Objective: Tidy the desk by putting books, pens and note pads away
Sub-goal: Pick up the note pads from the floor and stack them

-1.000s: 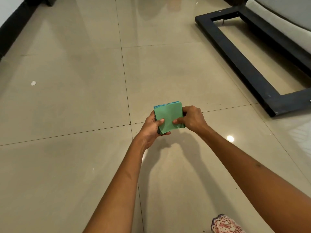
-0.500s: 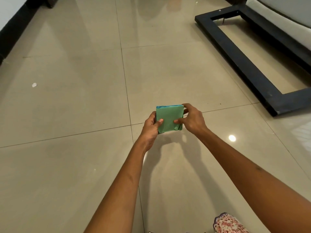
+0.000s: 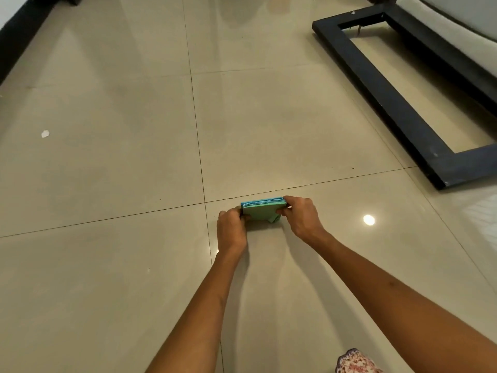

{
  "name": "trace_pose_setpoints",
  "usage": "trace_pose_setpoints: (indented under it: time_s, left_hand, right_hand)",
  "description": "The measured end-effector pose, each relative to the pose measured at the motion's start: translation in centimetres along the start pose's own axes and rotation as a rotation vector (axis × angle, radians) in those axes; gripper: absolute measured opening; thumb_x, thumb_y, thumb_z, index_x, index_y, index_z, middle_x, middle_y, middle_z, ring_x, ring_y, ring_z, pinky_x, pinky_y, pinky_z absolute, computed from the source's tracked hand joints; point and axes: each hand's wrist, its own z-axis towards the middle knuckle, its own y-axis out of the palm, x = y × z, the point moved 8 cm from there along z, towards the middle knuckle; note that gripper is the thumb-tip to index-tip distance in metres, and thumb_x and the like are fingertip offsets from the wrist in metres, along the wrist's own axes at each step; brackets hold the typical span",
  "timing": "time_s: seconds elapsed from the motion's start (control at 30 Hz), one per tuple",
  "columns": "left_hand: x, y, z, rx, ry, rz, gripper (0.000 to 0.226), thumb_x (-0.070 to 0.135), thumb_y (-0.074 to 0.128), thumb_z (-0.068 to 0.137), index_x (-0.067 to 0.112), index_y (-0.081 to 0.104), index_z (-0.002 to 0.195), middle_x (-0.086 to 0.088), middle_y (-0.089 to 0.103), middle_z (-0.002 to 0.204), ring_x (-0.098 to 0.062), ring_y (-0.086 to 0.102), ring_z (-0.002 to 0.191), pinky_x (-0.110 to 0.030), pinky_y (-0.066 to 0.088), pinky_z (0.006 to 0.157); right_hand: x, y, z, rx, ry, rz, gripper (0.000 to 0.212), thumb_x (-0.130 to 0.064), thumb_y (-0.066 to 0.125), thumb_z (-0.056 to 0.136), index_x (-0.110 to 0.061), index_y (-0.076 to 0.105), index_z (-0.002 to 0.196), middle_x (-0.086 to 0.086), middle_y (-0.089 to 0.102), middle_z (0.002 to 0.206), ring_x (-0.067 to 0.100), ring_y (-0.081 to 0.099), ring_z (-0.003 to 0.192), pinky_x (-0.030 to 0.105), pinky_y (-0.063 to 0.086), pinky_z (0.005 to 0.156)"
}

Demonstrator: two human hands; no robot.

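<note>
A person is holding a small square stack of green paper note sheets (image 3: 262,211) between two bare hands over a glossy beige tiled floor (image 3: 107,170), just this side of a crossing of grout lines. The stack is showing a flat mint-green top face, a band of blue-edged sheets along its far side, and one sheet corner curling down at the near right. The left hand (image 3: 231,230) is closing on the stack's left edge, thumb on top and fingers curled beneath; the right hand (image 3: 302,216) is pinching the right edge the same way. Whether the stack is touching the floor or hanging just above it cannot be told, and its underside and both side edges are lying hidden behind the fingers. A black rectangular frame (image 3: 398,114) is sitting well apart at upper right, cut off by the picture's edge, with a pale cushioned surface (image 3: 457,14) above it only partly showing. One white scrap (image 3: 45,134) is lying far off to the left, and one round light reflection (image 3: 368,219) is glinting near the right forearm. A patch of floral-patterned fabric (image 3: 355,363) is peeking in at the bottom edge. Counted: one stack, two hands, one frame, one scrap.
</note>
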Motion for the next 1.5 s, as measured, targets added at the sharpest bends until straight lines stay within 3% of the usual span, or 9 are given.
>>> trace_pose_setpoints:
  time_s: [0.2, 0.27, 0.33, 0.47, 0.6, 0.73, 0.83, 1.13, 1.5]
  left_hand:
    - [2.9, -1.0, 0.9, -0.146, 0.025, -0.184, 0.017, 0.011, 0.057, 0.091, 0.008, 0.065, 0.107, -0.011, 0.068, 0.093, -0.028, 0.062, 0.086, -0.036, 0.048, 0.078]
    - [4.9, -2.1, 1.2, -0.194, 0.013, -0.248, 0.014, 0.013, 0.057, 0.092, 0.005, 0.064, 0.101, -0.012, 0.067, 0.085, -0.029, 0.062, 0.079, -0.032, 0.047, 0.074]
    - [7.5, -3.7, 1.7, -0.237, -0.003, -0.281, 0.014, 0.015, 0.057, 0.093, 0.003, 0.064, 0.095, -0.012, 0.064, 0.080, -0.025, 0.058, 0.072, -0.028, 0.044, 0.067]
    - [13.3, -7.1, 2.6, -0.345, -0.080, -0.356, 0.020, 0.016, 0.052, 0.097, 0.000, 0.061, 0.088, -0.011, 0.059, 0.081, -0.022, 0.054, 0.069, -0.025, 0.048, 0.056]
    - [20.2, -11.2, 2.5, -0.419, -0.138, -0.449, 0.021, 0.009, 0.047, 0.099, -0.003, 0.063, 0.103, -0.014, 0.062, 0.093, -0.019, 0.059, 0.069, -0.021, 0.055, 0.050]
    - [26.9, -15.2, 1.2, -0.499, -0.150, -0.403, 0.027, 0.007, 0.043, 0.100, -0.008, 0.059, 0.116, -0.014, 0.062, 0.098, -0.021, 0.061, 0.073, -0.019, 0.054, 0.049]
    - [31.2, -17.9, 0.0, -0.550, -0.169, -0.361, 0.027, 0.007, 0.044, 0.100, -0.009, 0.059, 0.116, -0.015, 0.062, 0.100, -0.029, 0.060, 0.083, -0.022, 0.055, 0.050]
    - [41.5, -25.3, -2.7, -0.602, -0.201, -0.251, 0.024, 0.010, 0.051, 0.098, -0.009, 0.063, 0.107, -0.016, 0.062, 0.099, -0.033, 0.061, 0.085, -0.042, 0.058, 0.067]
    - [51.2, -30.2, -7.3, -0.762, -0.068, -0.056, 0.024, 0.003, 0.058, 0.093, -0.011, 0.060, 0.112, -0.026, 0.065, 0.110, -0.032, 0.063, 0.084, -0.042, 0.056, 0.073]
  right_hand:
    - [0.5, -2.0, 1.2, -0.026, 0.096, 0.361, 0.024, -0.003, 0.058, 0.090, -0.004, 0.069, 0.112, 0.009, 0.070, 0.101, 0.024, 0.063, 0.091, 0.025, 0.050, 0.085]
    - [0.3, -3.5, 1.6, -0.041, 0.156, 0.487, 0.021, -0.005, 0.058, 0.091, -0.004, 0.070, 0.108, 0.012, 0.068, 0.096, 0.035, 0.065, 0.093, 0.043, 0.054, 0.089]
    - [-0.5, -5.6, 2.1, -0.067, 0.215, 0.581, 0.020, -0.006, 0.057, 0.092, -0.002, 0.068, 0.108, 0.014, 0.068, 0.096, 0.039, 0.065, 0.095, 0.050, 0.055, 0.086]
    - [-3.3, -10.8, 2.4, -0.118, 0.309, 0.713, 0.020, -0.003, 0.054, 0.094, 0.002, 0.065, 0.111, 0.012, 0.068, 0.095, 0.023, 0.066, 0.078, 0.033, 0.056, 0.071]
    - [-6.8, -17.5, 1.8, -0.122, 0.365, 0.793, 0.012, 0.002, 0.054, 0.093, 0.003, 0.065, 0.098, 0.011, 0.067, 0.082, 0.019, 0.064, 0.067, 0.025, 0.057, 0.063]
    - [-9.9, -24.3, 0.2, -0.096, 0.414, 0.859, 0.011, 0.003, 0.056, 0.091, 0.004, 0.065, 0.096, 0.013, 0.068, 0.084, 0.016, 0.067, 0.063, 0.022, 0.058, 0.060]
    - [-12.0, -29.1, -1.3, -0.091, 0.470, 0.899, 0.014, 0.003, 0.056, 0.091, 0.007, 0.064, 0.102, 0.015, 0.069, 0.086, 0.019, 0.068, 0.066, 0.022, 0.058, 0.057]
    - [-17.2, -39.4, -5.2, -0.055, 0.595, 0.946, 0.025, 0.000, 0.057, 0.092, 0.010, 0.060, 0.115, 0.017, 0.068, 0.097, 0.020, 0.068, 0.074, 0.021, 0.058, 0.055]
    - [-20.4, -47.9, -13.0, 0.147, 0.791, 1.027, 0.028, -0.003, 0.064, 0.088, 0.007, 0.060, 0.114, 0.014, 0.070, 0.093, 0.019, 0.069, 0.072, 0.020, 0.055, 0.047]
